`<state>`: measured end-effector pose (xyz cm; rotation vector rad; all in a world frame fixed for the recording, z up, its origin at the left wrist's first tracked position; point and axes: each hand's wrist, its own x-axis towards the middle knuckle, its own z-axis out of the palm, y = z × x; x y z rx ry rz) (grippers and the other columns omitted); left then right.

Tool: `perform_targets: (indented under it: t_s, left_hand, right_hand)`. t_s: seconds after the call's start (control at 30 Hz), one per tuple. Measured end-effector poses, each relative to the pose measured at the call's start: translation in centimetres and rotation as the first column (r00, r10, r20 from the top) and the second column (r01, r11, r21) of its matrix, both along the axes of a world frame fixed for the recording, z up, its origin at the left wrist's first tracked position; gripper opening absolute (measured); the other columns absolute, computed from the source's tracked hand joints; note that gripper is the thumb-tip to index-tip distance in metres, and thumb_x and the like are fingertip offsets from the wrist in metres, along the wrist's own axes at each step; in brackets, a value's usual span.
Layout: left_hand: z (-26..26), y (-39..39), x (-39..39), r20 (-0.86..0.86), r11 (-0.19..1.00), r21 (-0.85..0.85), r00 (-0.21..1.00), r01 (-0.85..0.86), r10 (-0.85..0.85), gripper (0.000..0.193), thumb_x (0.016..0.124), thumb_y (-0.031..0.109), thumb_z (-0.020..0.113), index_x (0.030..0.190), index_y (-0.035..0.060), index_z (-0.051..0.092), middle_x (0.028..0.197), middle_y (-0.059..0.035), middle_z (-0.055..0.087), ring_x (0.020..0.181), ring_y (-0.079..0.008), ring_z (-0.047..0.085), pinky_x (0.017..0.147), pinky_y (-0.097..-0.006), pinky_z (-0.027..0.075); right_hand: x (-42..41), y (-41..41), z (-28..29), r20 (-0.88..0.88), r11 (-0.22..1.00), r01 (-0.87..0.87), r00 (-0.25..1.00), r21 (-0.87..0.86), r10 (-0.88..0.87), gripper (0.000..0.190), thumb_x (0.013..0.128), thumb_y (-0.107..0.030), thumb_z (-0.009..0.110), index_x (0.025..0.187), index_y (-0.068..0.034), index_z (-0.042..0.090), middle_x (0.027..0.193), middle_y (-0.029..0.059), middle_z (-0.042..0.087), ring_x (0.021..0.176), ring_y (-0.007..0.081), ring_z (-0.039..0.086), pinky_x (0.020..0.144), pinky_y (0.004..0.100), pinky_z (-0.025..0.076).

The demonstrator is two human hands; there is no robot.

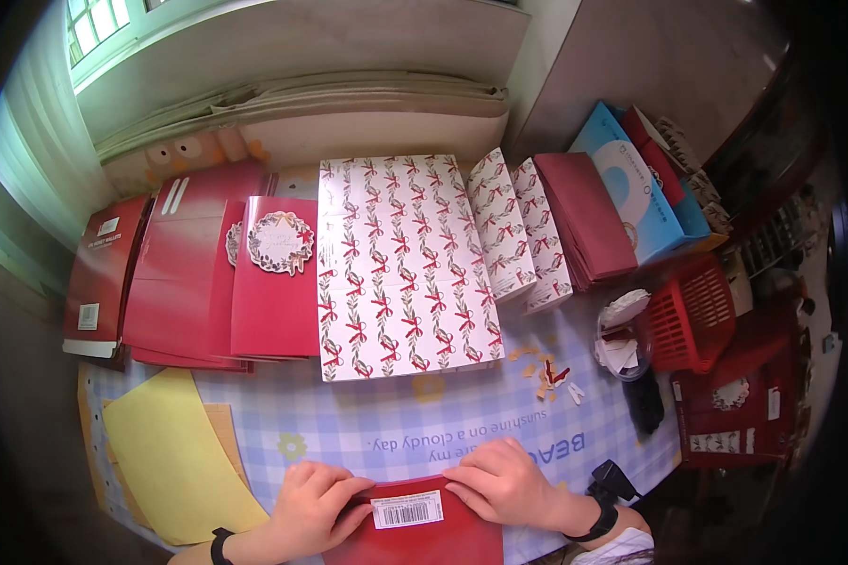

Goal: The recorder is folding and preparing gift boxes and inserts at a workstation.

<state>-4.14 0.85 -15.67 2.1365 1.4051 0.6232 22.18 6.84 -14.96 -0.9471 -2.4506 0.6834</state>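
Note:
A red paper packet [459, 537] with a white barcode label [408, 510] lies at the near edge of the table, its lower part cut off by the picture's rim. At the packet's top left corner, my left hand [318, 505] pinches the edge between thumb and fingers. My right hand [498, 487] grips the same top edge on the other side of the label. Beyond my hands lies a stack of white card sheets [403, 268] printed with garlands and red bows. Left of it is a red folded card [275, 304] bearing a wreath cut-out [281, 242].
Red card stacks [180, 261] stand at the far left, above a yellow sheet [177, 452]. Folded patterned cards [502, 226] and red envelopes [586, 219] adjoin a blue box [615, 169]. Right are a red basket [692, 318], a clear tub [625, 353] and scraps [544, 371] on the checked tablecloth [353, 417].

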Motion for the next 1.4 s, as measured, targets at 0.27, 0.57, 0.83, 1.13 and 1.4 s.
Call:
perform_targets:
  t_s: [0.27,0.57,0.83,1.13,1.4]
  left_hand:
    - [0.7,-0.4,0.8,-0.147,0.995,0.091,0.989,0.027,-0.014,0.042,0.067,0.005,0.065,0.108,0.0145,0.066,0.088,-0.0029,0.056,0.083,-0.0224,0.049,0.075,-0.034,0.041]
    - [0.3,-0.2,0.6,-0.198,0.989,0.113,0.978,0.09,-0.067,0.049,0.064,0.002,0.064,0.108,0.0233,0.068,0.085,0.0014,0.055,0.08,-0.0184,0.047,0.072,-0.0301,0.037]
    - [0.0,-0.1,0.7,-0.158,0.981,0.167,0.984,0.103,-0.077,0.046,0.072,0.006,0.061,0.115,0.0203,0.063,0.087,-0.0025,0.055,0.08,-0.0201,0.054,0.071,-0.0319,0.041]
    - [4.5,-2.3,-3.4,-0.043,0.987,0.13,0.994,-0.092,0.098,0.04,0.078,0.015,0.068,0.117,0.0143,0.058,0.108,-0.0133,0.055,0.099,-0.031,0.054,0.086,-0.0399,0.043]
    - [3.7,-15.8,-14.0,-0.184,0.543,0.422,0.518,-0.726,0.835,0.037,0.075,0.02,0.071,0.102,0.0009,0.055,0.101,-0.0167,0.054,0.097,-0.0354,0.051,0.084,-0.0425,0.042]
  right_hand:
    - [-1.6,-0.3,-0.5,-0.06,1.0,-0.015,0.998,0.023,0.017,0.018,0.07,-0.013,0.074,0.087,-0.01,0.068,0.077,0.0018,0.06,0.071,0.0204,0.056,0.066,0.0322,0.045]
    - [-1.7,-0.1,-1.2,-0.063,1.0,0.007,0.998,-0.002,-0.007,0.019,0.07,-0.013,0.074,0.088,-0.01,0.067,0.078,0.0012,0.06,0.07,0.0206,0.056,0.063,0.0318,0.045]
    - [-1.6,-0.7,-0.5,0.044,0.94,-0.166,0.986,0.298,0.16,0.034,0.069,-0.011,0.062,0.102,-0.014,0.067,0.09,-0.0041,0.058,0.078,0.0133,0.056,0.067,0.0277,0.046]
    - [-1.8,-1.0,-0.4,0.155,0.921,-0.214,0.973,0.325,0.171,0.033,0.069,-0.007,0.06,0.101,-0.015,0.068,0.09,-0.0024,0.062,0.082,0.0163,0.059,0.076,0.0308,0.043]
    - [-2.6,-1.1,0.8,0.167,0.894,-0.242,0.967,0.377,0.191,0.026,0.07,-0.008,0.062,0.095,-0.014,0.067,0.089,0.0011,0.063,0.084,0.0196,0.06,0.075,0.0346,0.045]
